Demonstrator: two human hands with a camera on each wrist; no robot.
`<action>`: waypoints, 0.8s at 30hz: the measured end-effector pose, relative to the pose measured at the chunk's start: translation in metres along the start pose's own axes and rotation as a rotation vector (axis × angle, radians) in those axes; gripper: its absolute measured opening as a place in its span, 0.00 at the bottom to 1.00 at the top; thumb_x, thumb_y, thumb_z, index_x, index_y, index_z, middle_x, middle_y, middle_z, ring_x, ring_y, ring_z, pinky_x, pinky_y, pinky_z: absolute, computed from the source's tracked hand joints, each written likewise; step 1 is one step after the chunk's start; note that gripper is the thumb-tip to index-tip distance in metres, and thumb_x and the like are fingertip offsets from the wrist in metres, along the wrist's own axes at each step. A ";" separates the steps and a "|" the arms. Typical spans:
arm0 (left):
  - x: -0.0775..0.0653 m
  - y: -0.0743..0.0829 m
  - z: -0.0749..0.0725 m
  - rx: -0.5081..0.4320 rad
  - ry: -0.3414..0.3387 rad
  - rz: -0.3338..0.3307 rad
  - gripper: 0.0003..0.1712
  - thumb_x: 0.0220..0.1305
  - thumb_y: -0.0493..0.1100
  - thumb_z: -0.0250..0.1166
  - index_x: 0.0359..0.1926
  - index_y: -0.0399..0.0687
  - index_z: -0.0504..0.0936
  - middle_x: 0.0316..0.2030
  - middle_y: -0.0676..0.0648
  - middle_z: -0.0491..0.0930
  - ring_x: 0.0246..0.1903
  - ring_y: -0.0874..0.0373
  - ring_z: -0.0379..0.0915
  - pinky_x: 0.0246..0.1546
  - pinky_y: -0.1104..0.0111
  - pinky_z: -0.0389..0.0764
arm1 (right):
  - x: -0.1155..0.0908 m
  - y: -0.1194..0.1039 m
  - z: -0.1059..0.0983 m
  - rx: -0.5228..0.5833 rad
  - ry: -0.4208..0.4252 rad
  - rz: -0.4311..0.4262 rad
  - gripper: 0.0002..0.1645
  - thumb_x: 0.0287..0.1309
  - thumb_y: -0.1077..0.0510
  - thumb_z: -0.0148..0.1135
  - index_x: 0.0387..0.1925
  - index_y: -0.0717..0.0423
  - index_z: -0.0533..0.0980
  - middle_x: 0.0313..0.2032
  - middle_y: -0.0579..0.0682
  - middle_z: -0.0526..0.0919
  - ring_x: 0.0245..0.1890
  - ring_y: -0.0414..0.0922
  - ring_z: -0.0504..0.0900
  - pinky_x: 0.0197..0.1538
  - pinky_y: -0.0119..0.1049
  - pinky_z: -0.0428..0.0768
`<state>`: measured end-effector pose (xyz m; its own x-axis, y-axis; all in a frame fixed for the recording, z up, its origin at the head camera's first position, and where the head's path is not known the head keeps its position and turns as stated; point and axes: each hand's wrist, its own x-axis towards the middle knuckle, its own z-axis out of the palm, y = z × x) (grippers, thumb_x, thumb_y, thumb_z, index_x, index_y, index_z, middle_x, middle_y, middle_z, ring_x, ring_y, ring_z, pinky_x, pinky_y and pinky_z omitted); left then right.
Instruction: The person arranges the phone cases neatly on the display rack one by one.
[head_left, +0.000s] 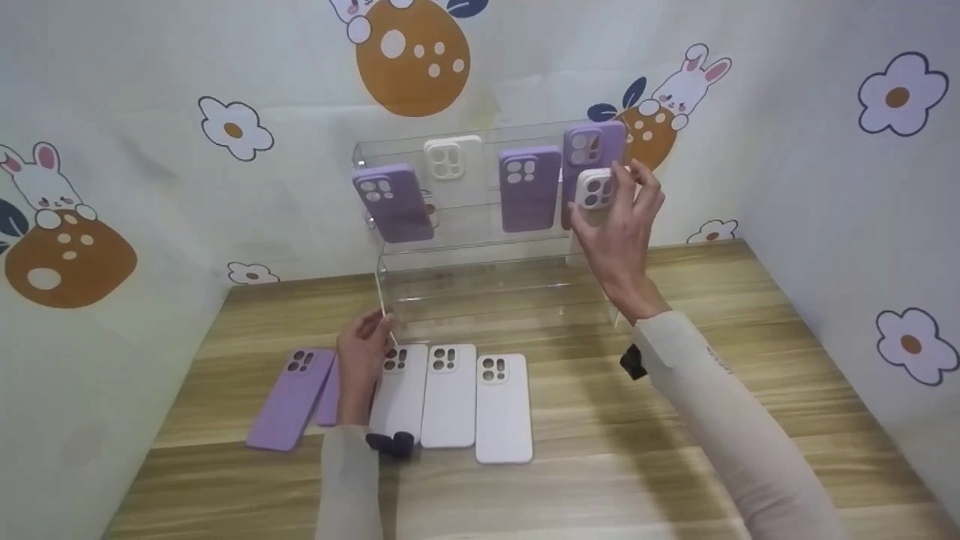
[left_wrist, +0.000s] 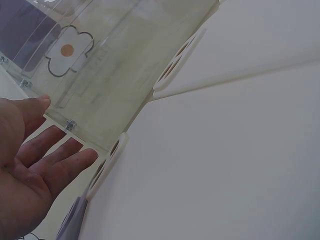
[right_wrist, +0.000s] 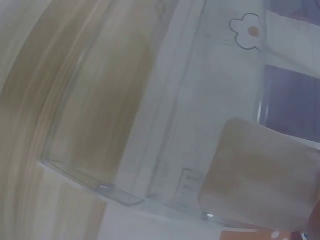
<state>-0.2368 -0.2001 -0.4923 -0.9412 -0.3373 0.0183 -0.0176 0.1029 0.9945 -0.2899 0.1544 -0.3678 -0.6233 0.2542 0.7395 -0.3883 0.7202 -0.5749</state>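
My right hand [head_left: 624, 229] grips a white phone case [head_left: 598, 213] by its sides, at the right end of a clear acrylic display rack [head_left: 480, 257]. The case overlaps a purple phone case [head_left: 617, 141] standing behind it. In the right wrist view the held case's plain pale face [right_wrist: 260, 175] shows, tilted against the rack. My left hand [head_left: 360, 360] pinches the rack's left side edge low down, thumb on one side and fingers [left_wrist: 75, 165] on the other. Also standing on the rack are two purple cases [head_left: 395, 211] [head_left: 529, 199] and a white case [head_left: 459, 191].
Three white cases [head_left: 401, 401] [head_left: 448, 412] [head_left: 504, 421] lie side by side on the wooden table [head_left: 585, 465] before the rack. Left of them lie two purple cases [head_left: 286, 409] [head_left: 327, 409], one partly behind my left wrist. Patterned walls [head_left: 300, 202] enclose the table.
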 end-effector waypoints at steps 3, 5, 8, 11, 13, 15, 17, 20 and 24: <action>0.000 0.000 0.001 0.005 0.004 -0.001 0.20 0.68 0.39 0.66 0.58 0.36 0.79 0.56 0.30 0.81 0.48 0.49 0.84 0.45 0.70 0.88 | -0.007 0.005 0.003 -0.002 -0.005 -0.004 0.44 0.52 0.51 0.75 0.66 0.62 0.65 0.66 0.62 0.59 0.66 0.55 0.60 0.72 0.45 0.69; -0.002 -0.001 0.001 0.012 0.009 -0.002 0.20 0.68 0.39 0.66 0.58 0.36 0.79 0.56 0.31 0.81 0.50 0.47 0.83 0.45 0.69 0.88 | -0.013 0.009 0.005 -0.006 -0.010 -0.003 0.45 0.51 0.51 0.76 0.66 0.62 0.66 0.66 0.62 0.60 0.65 0.56 0.60 0.71 0.47 0.69; -0.003 -0.001 0.001 0.023 0.013 0.000 0.20 0.68 0.40 0.66 0.58 0.36 0.79 0.56 0.31 0.81 0.50 0.47 0.83 0.45 0.69 0.88 | -0.020 0.013 0.006 -0.027 -0.014 -0.010 0.47 0.49 0.51 0.78 0.66 0.62 0.66 0.65 0.62 0.60 0.64 0.57 0.62 0.69 0.49 0.70; -0.005 0.000 0.002 0.014 0.021 0.013 0.20 0.68 0.39 0.66 0.57 0.34 0.79 0.55 0.30 0.81 0.46 0.50 0.84 0.40 0.70 0.88 | -0.024 0.016 0.005 -0.031 -0.009 -0.025 0.48 0.48 0.50 0.79 0.66 0.61 0.66 0.65 0.63 0.61 0.64 0.58 0.63 0.69 0.50 0.70; -0.005 0.001 0.003 -0.003 0.022 0.013 0.20 0.68 0.38 0.66 0.57 0.32 0.79 0.54 0.28 0.81 0.41 0.53 0.84 0.36 0.71 0.88 | -0.026 0.017 0.001 -0.003 -0.005 -0.026 0.50 0.47 0.49 0.80 0.67 0.61 0.65 0.66 0.63 0.61 0.65 0.58 0.63 0.71 0.51 0.69; -0.005 0.003 0.004 -0.003 0.018 0.002 0.21 0.68 0.39 0.66 0.57 0.32 0.79 0.54 0.28 0.81 0.38 0.55 0.84 0.34 0.71 0.88 | -0.028 0.018 -0.004 0.047 -0.004 -0.013 0.52 0.47 0.49 0.80 0.69 0.61 0.64 0.67 0.63 0.61 0.67 0.58 0.62 0.74 0.50 0.67; -0.005 0.005 0.003 0.004 0.006 -0.020 0.21 0.68 0.39 0.65 0.58 0.32 0.78 0.55 0.29 0.81 0.39 0.54 0.84 0.36 0.71 0.88 | -0.033 0.020 -0.011 0.102 -0.014 0.016 0.53 0.47 0.49 0.80 0.70 0.61 0.63 0.67 0.64 0.61 0.69 0.57 0.61 0.76 0.50 0.65; -0.004 0.009 0.000 0.052 -0.021 -0.051 0.22 0.69 0.41 0.65 0.60 0.36 0.78 0.57 0.31 0.81 0.47 0.49 0.84 0.45 0.68 0.88 | -0.042 0.022 -0.023 0.175 -0.058 0.096 0.55 0.48 0.51 0.79 0.72 0.61 0.61 0.68 0.63 0.61 0.71 0.56 0.61 0.77 0.50 0.63; -0.002 0.015 -0.008 0.157 -0.074 -0.020 0.22 0.70 0.44 0.64 0.61 0.39 0.78 0.58 0.34 0.81 0.57 0.44 0.80 0.57 0.62 0.84 | -0.055 0.029 -0.036 0.252 -0.147 0.245 0.56 0.51 0.51 0.78 0.75 0.57 0.58 0.70 0.60 0.60 0.71 0.54 0.62 0.73 0.52 0.68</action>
<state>-0.2322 -0.2054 -0.4765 -0.9623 -0.2716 -0.0152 -0.0840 0.2436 0.9662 -0.2426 0.1846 -0.4126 -0.8019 0.2907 0.5219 -0.3593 0.4633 -0.8101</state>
